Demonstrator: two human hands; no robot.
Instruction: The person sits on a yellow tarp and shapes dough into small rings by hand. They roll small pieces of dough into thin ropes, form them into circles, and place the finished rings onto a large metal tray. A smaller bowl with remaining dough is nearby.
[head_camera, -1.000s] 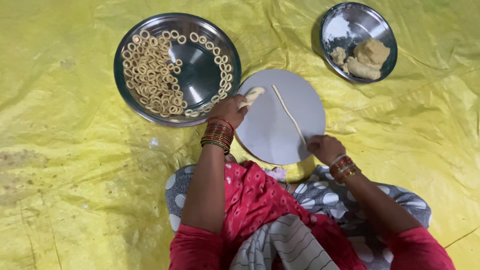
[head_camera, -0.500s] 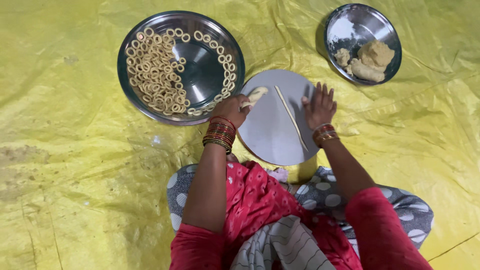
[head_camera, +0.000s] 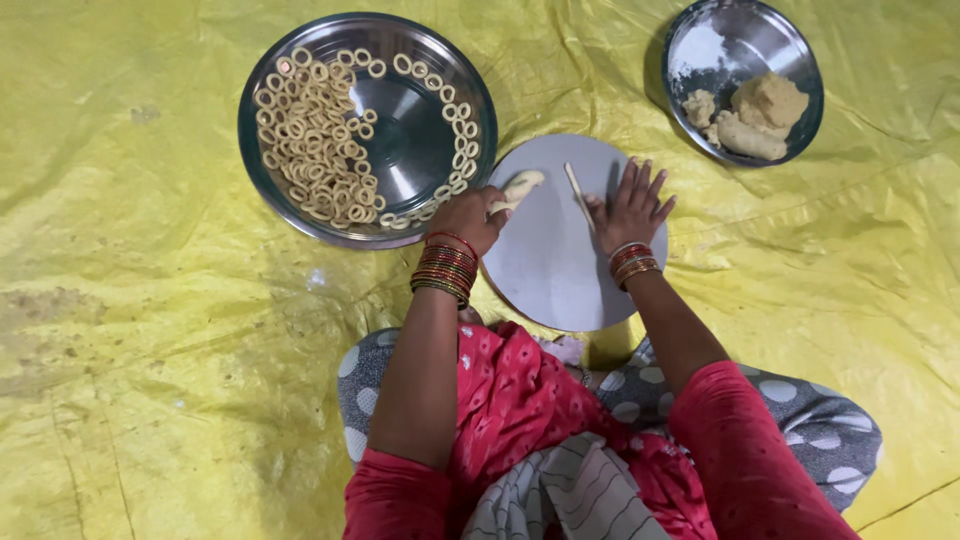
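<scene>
Head view, looking straight down on a seated person and a crinkled yellow sheet (head_camera: 130, 330) that covers the floor. Left hand (head_camera: 468, 217) is closed around a pale lump of dough (head_camera: 518, 187); the fingers curl together about its lower end, and the rest of the lump juts out over the left edge of the round grey board (head_camera: 548, 268). Right hand (head_camera: 632, 207) lies palm-down and flat on the board's upper right part, fingers straight and slightly spread, pinching nothing. Thin dough strand (head_camera: 577, 193) lies on the board just to the left of this hand, running roughly up and down, its lower end at the thumb side; whether the hand touches it cannot be told. Stacks of red and gold bangles (head_camera: 445, 268) circle both wrists.

Large steel plate (head_camera: 412, 160) sits on the sheet up and left of the board, its rim just beside the left hand. Many small dough rings (head_camera: 315, 140) fill its left half and trail around its right rim, while the centre-right of the plate is bare metal. Smaller steel plate (head_camera: 745, 35) rests well apart at the upper right and holds several chunks of yellowish dough (head_camera: 765, 105) on its lower right side. Red sleeves and a grey dotted garment (head_camera: 800, 420) occupy the lower part of the view.
</scene>
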